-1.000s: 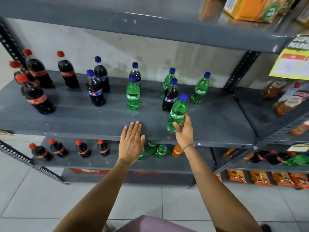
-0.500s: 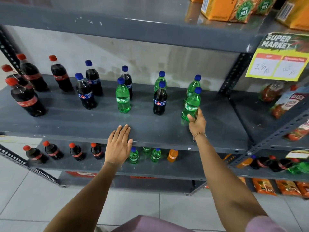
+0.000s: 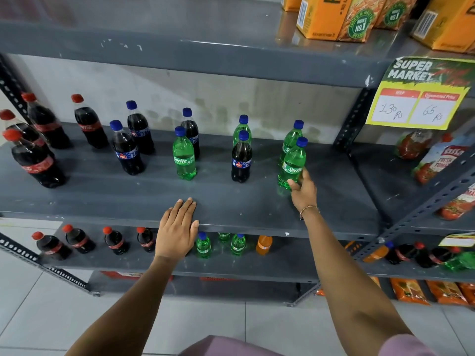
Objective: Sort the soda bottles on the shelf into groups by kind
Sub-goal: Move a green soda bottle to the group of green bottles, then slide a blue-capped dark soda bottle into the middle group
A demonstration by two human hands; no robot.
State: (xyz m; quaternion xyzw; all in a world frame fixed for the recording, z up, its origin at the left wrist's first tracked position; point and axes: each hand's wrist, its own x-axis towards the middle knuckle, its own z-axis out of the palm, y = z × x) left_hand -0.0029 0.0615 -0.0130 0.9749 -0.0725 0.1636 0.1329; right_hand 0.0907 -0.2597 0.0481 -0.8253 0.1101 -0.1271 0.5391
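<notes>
Since a moment ago, the right hand [image 3: 303,192] has carried a green Sprite bottle [image 3: 292,164] from the front middle of the grey shelf [image 3: 102,194] toward its right side, just in front of another Sprite bottle [image 3: 291,141]. Its fingers curl around the bottle's lower body, thumb on the near side; the bottle tilts slightly, base at the shelf surface. A bracelet [image 3: 309,210] circles the wrist. The left hand [image 3: 177,227] lies flat and open, palm down, fingers together on the shelf's front edge, holding nothing. Red-capped cola bottles [image 3: 36,160] group at the left; blue-capped dark cola bottles [image 3: 127,150] and more Sprite stand mixed across the middle.
</notes>
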